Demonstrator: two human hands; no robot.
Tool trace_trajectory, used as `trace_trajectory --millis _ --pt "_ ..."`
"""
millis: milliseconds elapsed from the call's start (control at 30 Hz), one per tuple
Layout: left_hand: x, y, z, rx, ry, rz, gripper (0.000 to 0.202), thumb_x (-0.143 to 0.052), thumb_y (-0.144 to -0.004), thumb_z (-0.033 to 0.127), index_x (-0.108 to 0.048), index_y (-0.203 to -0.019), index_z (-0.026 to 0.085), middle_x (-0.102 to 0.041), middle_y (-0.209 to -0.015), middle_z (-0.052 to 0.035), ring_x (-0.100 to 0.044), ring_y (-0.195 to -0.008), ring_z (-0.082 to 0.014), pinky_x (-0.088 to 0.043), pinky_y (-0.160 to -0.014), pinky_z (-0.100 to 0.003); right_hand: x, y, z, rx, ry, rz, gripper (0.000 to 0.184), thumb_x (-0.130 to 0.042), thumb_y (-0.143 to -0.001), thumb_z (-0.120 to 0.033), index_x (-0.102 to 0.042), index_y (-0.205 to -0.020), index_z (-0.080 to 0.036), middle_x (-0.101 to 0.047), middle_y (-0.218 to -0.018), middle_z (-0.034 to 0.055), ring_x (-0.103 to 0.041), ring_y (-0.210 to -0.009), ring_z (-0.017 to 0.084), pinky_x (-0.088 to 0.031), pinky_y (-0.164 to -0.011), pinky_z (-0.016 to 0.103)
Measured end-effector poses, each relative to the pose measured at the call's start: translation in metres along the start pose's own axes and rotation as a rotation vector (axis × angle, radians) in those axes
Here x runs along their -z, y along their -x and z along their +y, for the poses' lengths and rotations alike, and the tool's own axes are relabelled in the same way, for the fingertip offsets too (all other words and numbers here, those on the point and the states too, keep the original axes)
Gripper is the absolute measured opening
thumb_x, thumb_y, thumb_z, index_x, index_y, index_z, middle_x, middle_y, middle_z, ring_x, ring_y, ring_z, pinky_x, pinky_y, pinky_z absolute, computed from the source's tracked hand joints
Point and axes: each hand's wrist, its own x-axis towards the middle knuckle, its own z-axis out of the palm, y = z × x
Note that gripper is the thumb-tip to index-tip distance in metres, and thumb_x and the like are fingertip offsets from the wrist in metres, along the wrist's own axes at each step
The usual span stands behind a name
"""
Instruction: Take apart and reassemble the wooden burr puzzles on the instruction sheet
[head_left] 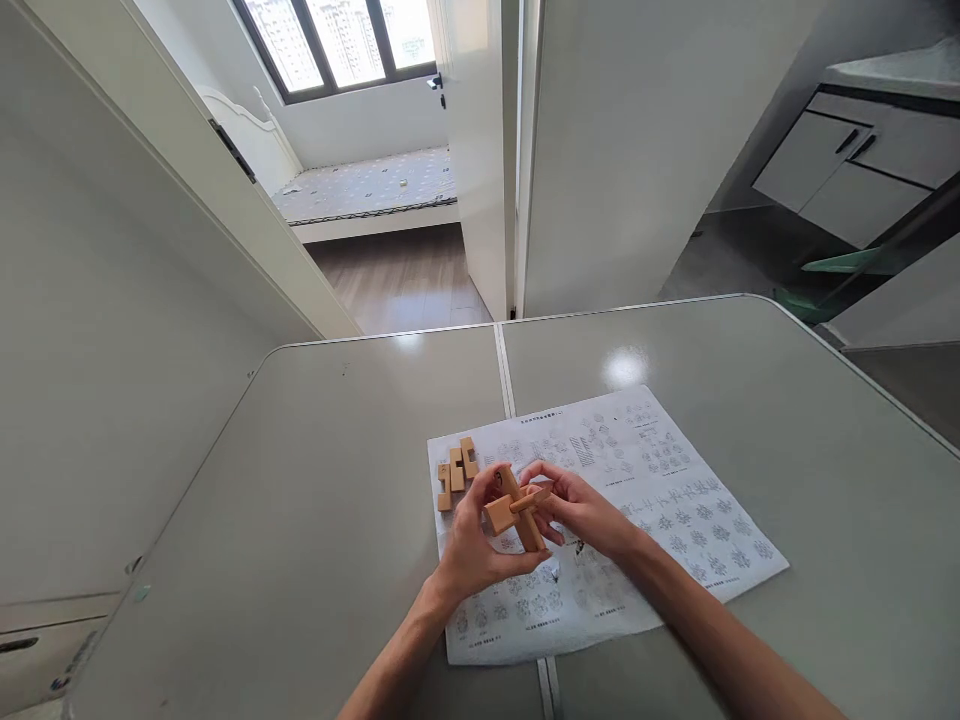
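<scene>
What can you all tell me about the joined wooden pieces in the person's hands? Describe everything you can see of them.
The wooden assembly is light orange-brown, with flat faces and straight edges. A long bar slants across it, a blunt block juts left, and a thinner piece crosses toward the right. It is held tilted over the printed sheet. The left hand spans the long bar; the right hand has its fingers at the right side. Fingers hide part, so the piece count is unclear.

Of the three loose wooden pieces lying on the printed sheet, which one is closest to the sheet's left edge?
The left piece: it sits lowest in the picture, while the middle piece and right piece lie progressively farther right.
</scene>
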Motion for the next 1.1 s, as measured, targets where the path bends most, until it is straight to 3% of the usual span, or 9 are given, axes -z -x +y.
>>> trace_trajectory --millis 200,333,467,600,667,733,833,933,1100 --pt "-0.001 0.000 -0.001 -0.050 -0.094 0.032 0.096 -0.095 -0.062 0.032 -0.043 -0.143 0.028 -0.068 -0.109 -0.0014 -0.069 -0.096 -0.0239 -0.059 -0.091 -0.044 -0.002 -0.001 0.005 0.001 -0.041 0.071 0.038 -0.063 -0.100 -0.056 -0.059 -0.111 -0.020 -0.058 -0.060 -0.0069 -0.049 -0.046 0.010 -0.038 -0.049 0.023" --pt "0.000 0.001 -0.001 -0.047 -0.086 0.018 0.093 -0.092 -0.068 0.032 -0.041 -0.145 0.029 -0.068 -0.116 -0.0050 -0.069 -0.103 -0.0261 -0.058 -0.095 -0.047 -0.003 -0.001 0.004 -0.042 -0.138 0.104 0.037 -0.069 -0.096 -0.056 -0.063 -0.108 -0.021 -0.062 -0.066 -0.0040 -0.051 -0.047 0.010 -0.042 -0.048 0.023" --pt "-0.002 0.001 -0.004 0.007 -0.086 -0.027 0.096 -0.088 -0.074 0.029 -0.035 -0.155 0.029 -0.068 -0.115 -0.0066 -0.069 -0.092 -0.0213 -0.061 -0.087 -0.041 0.000 -0.002 0.002 -0.065 -0.317 0.263 0.034 -0.077 -0.090 -0.051 -0.068 -0.103 -0.021 -0.061 -0.071 -0.0025 -0.047 -0.051 0.010 -0.044 -0.048 0.023" --pt "-0.006 0.001 -0.009 -0.012 -0.035 -0.086 0.108 -0.083 -0.082 0.024 -0.015 -0.164 0.034 -0.067 -0.113 -0.0043 -0.066 -0.083 -0.0156 -0.060 -0.084 -0.038 0.012 -0.005 0.001 0.019 -0.541 0.464 0.020 -0.080 -0.086 -0.033 -0.066 -0.086 -0.019 -0.057 -0.069 -0.0017 -0.048 -0.055 0.011 -0.046 -0.048 0.021" --pt "-0.006 0.001 -0.010 -0.022 -0.031 -0.084 0.103 -0.077 -0.087 0.022 -0.011 -0.165 0.035 -0.066 -0.117 -0.0054 -0.066 -0.084 -0.0149 -0.060 -0.083 -0.036 0.019 -0.006 0.000 0.083 -0.616 0.505 0.017 -0.076 -0.087 -0.025 -0.061 -0.079 -0.021 -0.049 -0.064 -0.0043 -0.044 -0.052 0.010 -0.048 -0.048 0.020" --pt "-0.006 0.001 -0.011 -0.022 -0.040 -0.081 0.096 -0.074 -0.090 0.022 -0.014 -0.164 0.034 -0.065 -0.117 -0.0057 -0.066 -0.083 -0.0144 -0.059 -0.081 -0.035 0.027 -0.006 -0.003 0.153 -0.731 0.508 0.012 -0.068 -0.088 -0.014 -0.060 -0.085 -0.022 -0.048 -0.067 -0.0056 -0.043 -0.050 0.008 -0.048 -0.048 0.017" --pt "-0.006 0.000 -0.011 -0.016 -0.056 -0.092 0.087 -0.071 -0.093 0.023 -0.020 -0.161 0.033 -0.065 -0.116 -0.0052 -0.066 -0.082 -0.0138 -0.058 -0.080 -0.034 0.037 -0.003 -0.008 0.250 -0.986 0.511 0.022 -0.056 -0.090 -0.001 -0.059 -0.097 -0.022 -0.052 -0.075 -0.0044 -0.047 -0.052 0.006 -0.051 -0.049 0.014" --pt "-0.005 0.000 -0.010 -0.008 -0.077 -0.107 0.081 -0.070 -0.094 0.024 -0.023 -0.159 0.033 -0.065 -0.116 -0.0047 -0.066 -0.082 -0.0137 -0.058 -0.080 -0.033 0.048 0.000 -0.013 0.302 -1.163 0.529 0.027 -0.045 -0.096 0.002 -0.057 -0.104 -0.021 -0.054 -0.080 -0.0026 -0.052 -0.054 0.006 -0.055 -0.051 0.015" --pt "-0.004 0.000 -0.007 -0.001 -0.093 -0.128 0.074 -0.068 -0.095 0.026 -0.028 -0.157 0.032 -0.064 -0.116 -0.0044 -0.066 -0.082 -0.0133 -0.058 -0.080 -0.033 0.062 0.006 -0.021 0.373 -1.218 0.594 0.033 -0.037 -0.100 0.005 -0.055 -0.107 -0.022 -0.055 -0.082 -0.0023 -0.056 -0.056 0.006 -0.057 -0.050 0.015"
